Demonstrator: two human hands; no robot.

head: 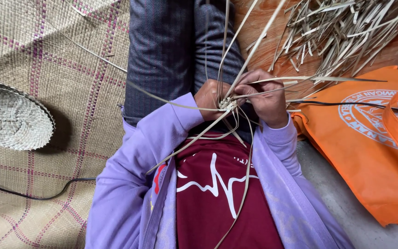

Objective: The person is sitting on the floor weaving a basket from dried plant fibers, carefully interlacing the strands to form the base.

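Strips of pale palm leaf meeting in a small woven knot, held just above the lap, close to the chest, likely so the crossing stays under the eyes. Left hand curled behind the knot, fingers closed on it, seemingly to pin the crossed centre and stop it loosening. Right hand just beside, thumb and forefinger pinched on a single strip at the knot, remaining fingers folded; grip narrow, suited to guiding one thin strand at a time. Loose ends fanning outward in every direction, some up past the knees, some trailing down across the maroon shirt, left free probably so each can be picked up in turn. Lilac sleeves pushed close on both sides of the work.

Heap of cut strips on the wooden floor up to the right, near enough for the right hand. Orange cloth bag lying flat below that heap, a dark cord across it. Woven mat spread under the left side, carrying a shallow round woven tray, well apart from the hands. Black cable curving over the mat's lower part.
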